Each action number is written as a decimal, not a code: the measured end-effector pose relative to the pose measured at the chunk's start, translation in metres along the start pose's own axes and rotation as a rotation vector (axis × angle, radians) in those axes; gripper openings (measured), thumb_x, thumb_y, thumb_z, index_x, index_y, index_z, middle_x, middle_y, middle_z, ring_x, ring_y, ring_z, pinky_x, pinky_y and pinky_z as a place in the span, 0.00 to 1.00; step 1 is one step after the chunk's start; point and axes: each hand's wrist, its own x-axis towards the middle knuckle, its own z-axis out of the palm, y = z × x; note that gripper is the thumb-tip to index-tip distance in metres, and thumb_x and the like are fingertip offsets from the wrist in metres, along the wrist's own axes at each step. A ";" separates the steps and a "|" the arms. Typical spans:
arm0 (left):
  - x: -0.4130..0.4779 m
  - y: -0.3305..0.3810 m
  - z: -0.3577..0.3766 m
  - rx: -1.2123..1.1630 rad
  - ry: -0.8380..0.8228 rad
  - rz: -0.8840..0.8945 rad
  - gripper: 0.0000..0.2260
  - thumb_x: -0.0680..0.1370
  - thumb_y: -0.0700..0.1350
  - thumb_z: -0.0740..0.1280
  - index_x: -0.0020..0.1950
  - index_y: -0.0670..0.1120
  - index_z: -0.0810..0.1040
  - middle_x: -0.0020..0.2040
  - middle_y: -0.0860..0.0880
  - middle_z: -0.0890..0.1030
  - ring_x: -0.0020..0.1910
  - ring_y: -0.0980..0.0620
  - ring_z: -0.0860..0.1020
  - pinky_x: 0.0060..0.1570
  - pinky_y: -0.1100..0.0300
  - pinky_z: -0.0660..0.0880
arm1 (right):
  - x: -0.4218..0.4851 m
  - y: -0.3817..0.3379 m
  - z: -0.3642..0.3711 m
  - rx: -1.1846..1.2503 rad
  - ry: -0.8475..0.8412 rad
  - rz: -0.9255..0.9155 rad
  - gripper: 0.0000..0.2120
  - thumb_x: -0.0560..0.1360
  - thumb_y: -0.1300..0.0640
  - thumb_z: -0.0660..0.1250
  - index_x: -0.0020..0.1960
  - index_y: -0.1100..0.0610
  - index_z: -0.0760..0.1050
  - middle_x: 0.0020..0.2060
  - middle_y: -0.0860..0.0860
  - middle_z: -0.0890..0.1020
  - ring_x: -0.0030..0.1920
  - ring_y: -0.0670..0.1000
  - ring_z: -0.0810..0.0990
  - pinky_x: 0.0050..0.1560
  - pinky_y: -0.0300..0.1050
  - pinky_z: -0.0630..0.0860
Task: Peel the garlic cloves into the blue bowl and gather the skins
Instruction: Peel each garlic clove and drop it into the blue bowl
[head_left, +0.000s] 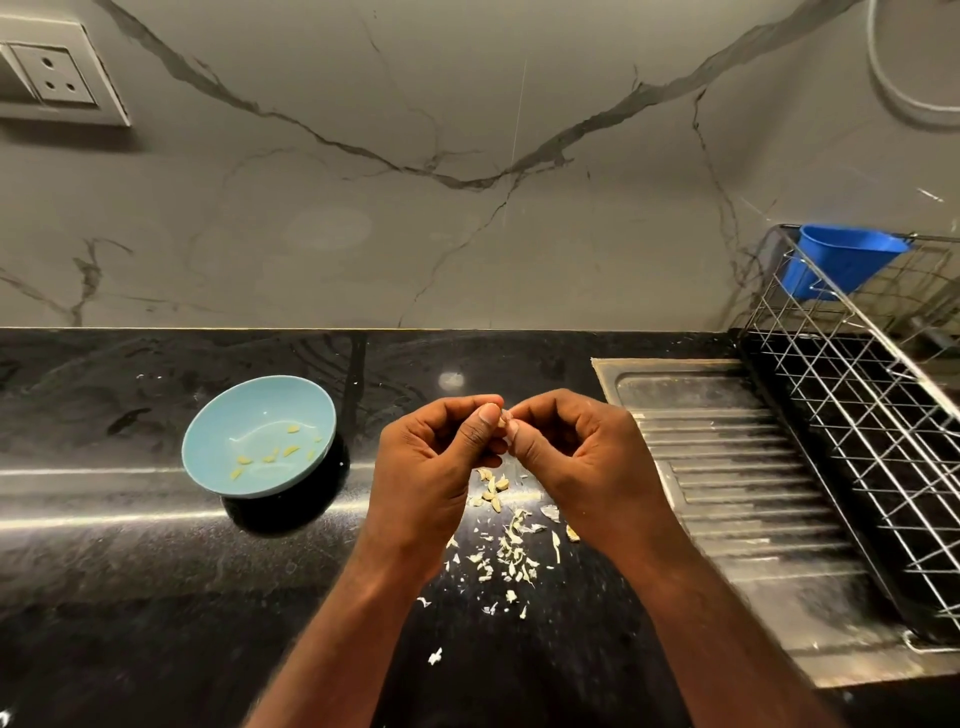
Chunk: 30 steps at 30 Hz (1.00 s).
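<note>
We are holding both hands close together above the black counter (130, 597), pinching one small garlic clove (503, 421) between them. Our left hand (431, 457) is curling its fingers inward, with the thumb pressing on the clove. Our right hand (576, 452) is gripping the same clove from the other side, its curled fingertips touching the left ones.

Just beneath the fingers, a small cluster of cloves (491, 488) is lying on the counter. Nearer to us, between our wrists, loose skins (511, 556) are lying scattered.

Well off to the left of the fingers, the blue bowl (200, 431) is sitting on the counter, and it is holding several yellowish peeled pieces (270, 457). To the right of the fingers a ridged steel drainboard (727, 467) is lying. Farther right, a wire dish rack (857, 431) is carrying a blue cup (844, 260) at its far end.
</note>
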 end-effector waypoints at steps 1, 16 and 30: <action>0.000 0.000 0.000 0.009 -0.003 0.003 0.07 0.76 0.41 0.68 0.52 0.43 0.83 0.43 0.44 0.85 0.42 0.49 0.84 0.41 0.62 0.79 | 0.001 -0.001 0.000 0.002 0.005 -0.001 0.05 0.74 0.49 0.70 0.46 0.48 0.80 0.39 0.45 0.85 0.41 0.42 0.84 0.42 0.34 0.80; 0.000 0.006 -0.001 -0.071 -0.100 -0.074 0.11 0.72 0.42 0.70 0.53 0.42 0.83 0.46 0.43 0.86 0.44 0.48 0.84 0.44 0.61 0.80 | 0.003 0.001 -0.001 0.015 0.013 -0.019 0.06 0.73 0.43 0.65 0.43 0.44 0.76 0.36 0.43 0.82 0.40 0.43 0.83 0.39 0.33 0.80; -0.001 0.005 -0.002 -0.082 -0.149 -0.115 0.11 0.73 0.43 0.70 0.53 0.43 0.84 0.48 0.43 0.86 0.47 0.48 0.84 0.44 0.61 0.79 | 0.006 0.005 -0.002 0.147 0.037 0.029 0.05 0.78 0.58 0.68 0.44 0.51 0.78 0.33 0.45 0.83 0.35 0.46 0.84 0.37 0.39 0.81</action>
